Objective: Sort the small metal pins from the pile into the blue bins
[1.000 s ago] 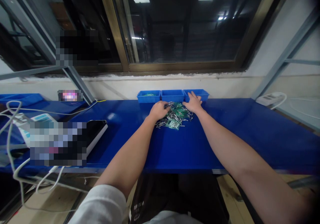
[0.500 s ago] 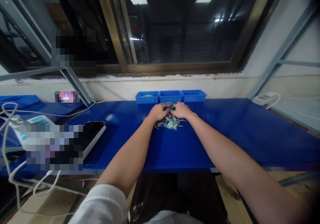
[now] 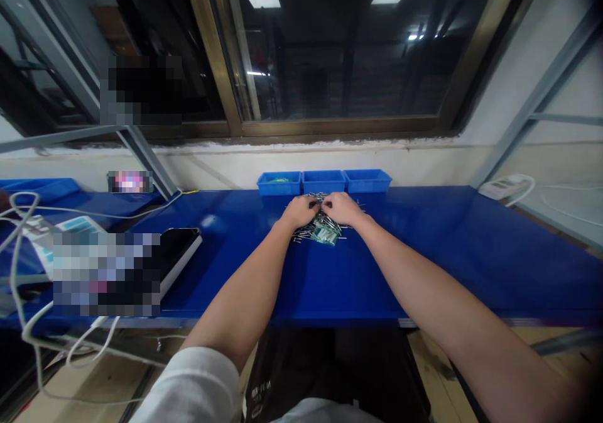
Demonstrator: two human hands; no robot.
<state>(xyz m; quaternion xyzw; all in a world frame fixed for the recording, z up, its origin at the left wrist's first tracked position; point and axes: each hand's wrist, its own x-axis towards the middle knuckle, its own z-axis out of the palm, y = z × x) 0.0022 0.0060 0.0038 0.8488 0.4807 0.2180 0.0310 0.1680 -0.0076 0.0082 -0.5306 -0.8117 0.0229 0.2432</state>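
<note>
A pile of small metal pieces (image 3: pixel 305 230) lies on the blue table (image 3: pixel 315 285), in front of the blue bins. My left hand (image 3: pixel 300 212) rests at the left side of the pile, fingers curled inward. From the right, my right hand (image 3: pixel 343 209) reaches over the pile, its fingers bent, its thumb side close to the left hand. What the fingertips of either hand hold is too small and hidden to name. A clear greenish bag (image 3: pixel 326 234) with small pieces inside lies on the near side of the pile.
Three blue bins stand along the wall: the left one (image 3: pixel 279 188) has greenish contents, beside a middle (image 3: pixel 323 186) and a right one (image 3: pixel 367 185). A phone (image 3: pixel 181 241) and white cables lie left. A power strip (image 3: pixel 500 186) sits at the far right.
The greenish item that showed between my hands is no longer visible there. Both hands have stayed over the pile, with only slight finger movement. The view has shifted slightly.
</note>
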